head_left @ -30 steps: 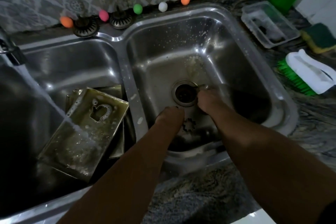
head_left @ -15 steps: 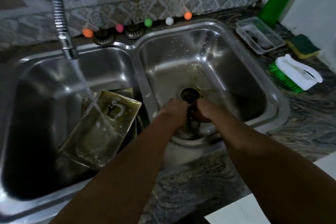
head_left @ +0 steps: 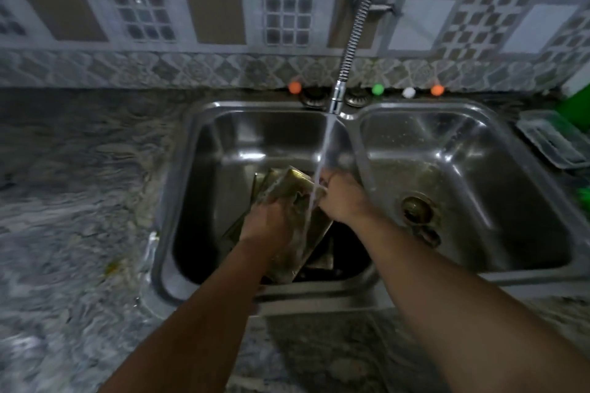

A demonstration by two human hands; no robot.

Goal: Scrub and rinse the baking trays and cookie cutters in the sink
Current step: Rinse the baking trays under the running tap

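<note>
1. Our left hand [head_left: 266, 220] has its grip on the near part of the top baking tray [head_left: 295, 198]; our right hand [head_left: 341, 198] grips its far right edge. What else the right fingers enclose we cannot tell.
2. The tray leans in the left basin [head_left: 223, 143], on other trays, under the water stream [head_left: 322, 153].
3. We judge this a rinse: keep both holds firm, since wet metal slips, and tilt so water sheets across.
4. Its long axis runs from far-left down to near-right, face up toward us.
</note>
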